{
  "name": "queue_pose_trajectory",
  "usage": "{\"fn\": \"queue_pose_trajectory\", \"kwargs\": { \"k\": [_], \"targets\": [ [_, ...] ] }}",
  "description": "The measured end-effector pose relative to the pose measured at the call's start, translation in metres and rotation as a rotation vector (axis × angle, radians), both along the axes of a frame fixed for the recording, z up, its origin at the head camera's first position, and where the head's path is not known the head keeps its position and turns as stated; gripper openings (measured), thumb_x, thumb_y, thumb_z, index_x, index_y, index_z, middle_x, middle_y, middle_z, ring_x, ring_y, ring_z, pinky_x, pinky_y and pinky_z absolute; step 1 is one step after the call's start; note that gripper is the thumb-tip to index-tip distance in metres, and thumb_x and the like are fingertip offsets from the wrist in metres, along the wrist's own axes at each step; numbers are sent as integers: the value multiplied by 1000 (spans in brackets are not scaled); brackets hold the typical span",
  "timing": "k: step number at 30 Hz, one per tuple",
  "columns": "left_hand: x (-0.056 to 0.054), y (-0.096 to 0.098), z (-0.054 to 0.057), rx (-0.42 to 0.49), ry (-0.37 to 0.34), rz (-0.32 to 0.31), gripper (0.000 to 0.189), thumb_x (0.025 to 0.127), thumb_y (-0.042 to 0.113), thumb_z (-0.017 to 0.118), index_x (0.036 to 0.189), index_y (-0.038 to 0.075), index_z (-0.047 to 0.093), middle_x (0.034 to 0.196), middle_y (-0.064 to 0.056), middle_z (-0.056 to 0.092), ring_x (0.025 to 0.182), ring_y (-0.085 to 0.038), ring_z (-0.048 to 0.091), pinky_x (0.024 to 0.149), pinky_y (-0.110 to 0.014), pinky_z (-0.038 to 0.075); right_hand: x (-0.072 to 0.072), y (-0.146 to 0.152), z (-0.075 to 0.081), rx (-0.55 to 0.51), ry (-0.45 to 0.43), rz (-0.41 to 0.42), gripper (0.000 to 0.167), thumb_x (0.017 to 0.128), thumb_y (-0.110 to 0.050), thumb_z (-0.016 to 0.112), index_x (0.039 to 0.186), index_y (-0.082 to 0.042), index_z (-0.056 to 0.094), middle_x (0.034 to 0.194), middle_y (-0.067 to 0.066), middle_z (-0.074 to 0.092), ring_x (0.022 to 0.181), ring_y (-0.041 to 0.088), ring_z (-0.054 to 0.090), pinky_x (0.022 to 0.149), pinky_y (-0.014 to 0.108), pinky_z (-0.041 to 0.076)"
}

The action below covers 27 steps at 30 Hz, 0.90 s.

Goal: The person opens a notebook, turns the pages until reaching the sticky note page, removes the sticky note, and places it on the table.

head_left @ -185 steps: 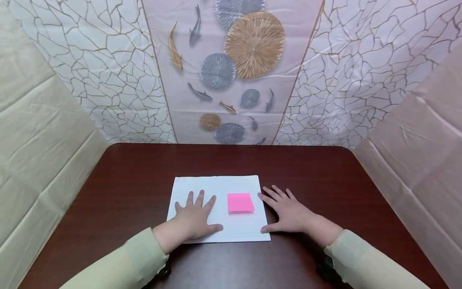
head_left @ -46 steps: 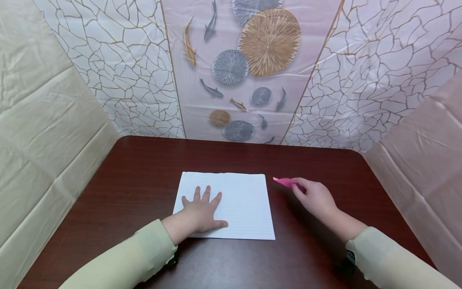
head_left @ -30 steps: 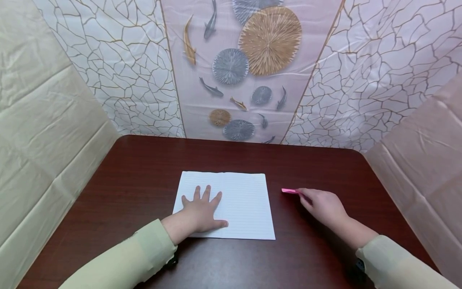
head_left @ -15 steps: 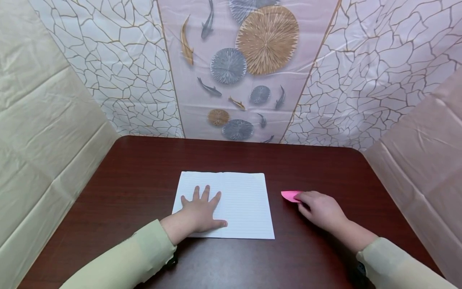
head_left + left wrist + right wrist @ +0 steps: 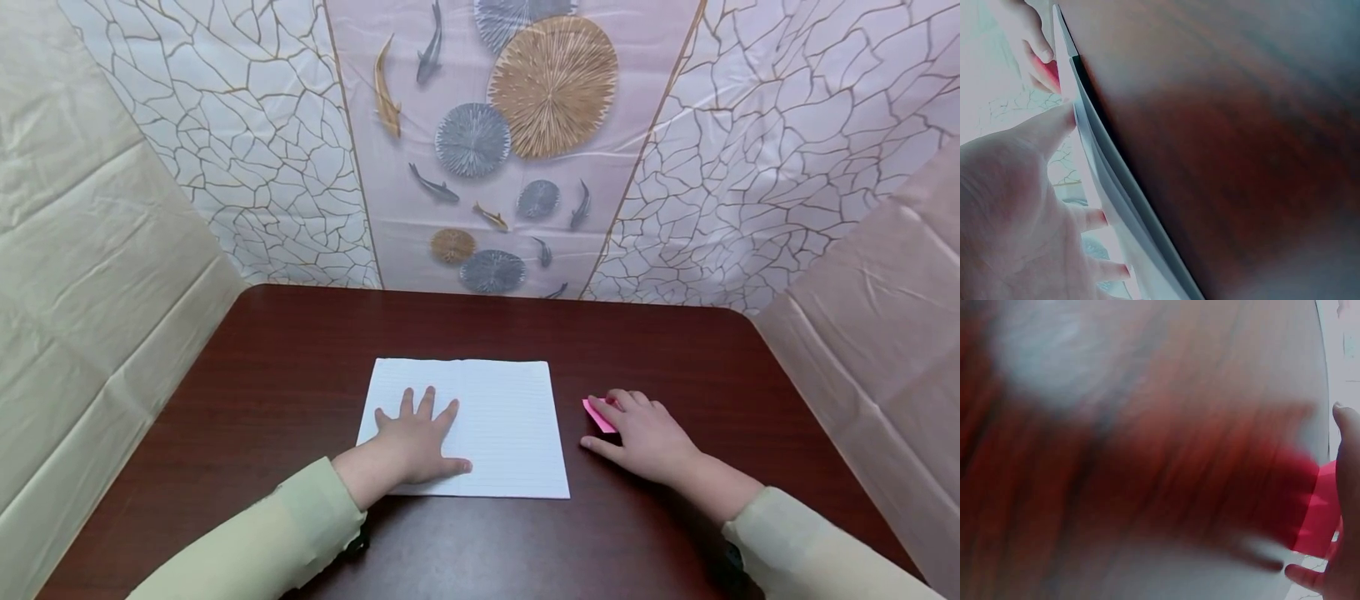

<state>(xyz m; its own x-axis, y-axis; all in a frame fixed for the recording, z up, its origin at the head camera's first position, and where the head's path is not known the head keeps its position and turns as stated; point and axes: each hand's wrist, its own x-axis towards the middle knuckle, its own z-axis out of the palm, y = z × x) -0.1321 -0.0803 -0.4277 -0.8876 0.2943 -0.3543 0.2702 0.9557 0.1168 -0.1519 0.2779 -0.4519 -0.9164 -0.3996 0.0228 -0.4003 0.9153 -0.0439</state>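
Note:
An open lined notebook (image 5: 510, 429) lies on the dark wooden table. My left hand (image 5: 408, 446) is spread flat on its left page, thumb pointing across the fold. To the notebook's right is a pink sticky-note pad (image 5: 598, 415), partly covered by the fingers of my right hand (image 5: 648, 437). That hand's fingers reach over the pad, while its thumb stretches out apart from it, toward the notebook. In the right wrist view the pink pad (image 5: 1317, 515) shows between the thumb and the fingers. The left wrist view shows the notebook's layered page edges (image 5: 1116, 181) under the left palm.
The table (image 5: 480, 329) ends at a patterned cloth backdrop (image 5: 480, 150) behind. Plain cloth walls, such as the left one (image 5: 97, 333), slope up at both sides. Dark wrist-worn devices show below both sleeve cuffs.
The pink pad has gone from the notebook's right page to the table at its right. My right hand has loosened its pinch, thumb moving away from the pad. The left hand stays put.

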Motion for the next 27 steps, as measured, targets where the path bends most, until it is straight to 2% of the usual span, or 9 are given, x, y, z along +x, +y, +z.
{"fn": "queue_pose_trajectory", "kwargs": {
  "k": [4, 12, 17, 22, 27],
  "targets": [
    [-1, 0, 1, 2, 5, -4, 95, 83, 77, 54, 158, 25, 27, 163, -16, 17, 147, -47, 12, 100, -77, 25, 0, -2, 2, 15, -12, -22, 87, 85, -78, 50, 143, -15, 55, 132, 17, 55, 121, 38, 50, 96, 57, 41],
    [-3, -4, 5, -10, 19, -14, 95, 81, 77, 57, 157, 26, 31, 162, -16, 22, 146, -47, 18, 100, -77, 25, -1, -7, 0, 0, 14, -11, 82, 87, -75, 51, 142, -14, 57, 130, 17, 56, 120, 37, 51, 96, 55, 41],
    [-4, -9, 6, -19, 60, -57, 94, 80, 76, 58, 155, 25, 35, 159, -16, 29, 145, -44, 23, 108, -72, 19, 0, -9, 0, -10, 19, -10, 80, 87, -74, 52, 140, -14, 58, 131, 17, 57, 122, 38, 51, 97, 56, 40],
    [-5, -12, 7, 17, 99, -97, 88, 84, 71, 60, 153, 20, 40, 152, -17, 36, 140, -40, 32, 113, -63, 19, 0, -7, 1, -25, 12, -4, 80, 89, -73, 48, 142, -14, 56, 137, 17, 54, 128, 38, 47, 103, 58, 36],
    [-8, -15, 1, 82, 113, -86, 81, 87, 63, 61, 151, 17, 43, 149, -16, 41, 137, -38, 37, 112, -60, 24, 4, -5, 4, -96, 38, 30, 73, 93, -66, 50, 142, -13, 55, 140, 16, 53, 129, 39, 47, 105, 59, 34]
  ]
}}
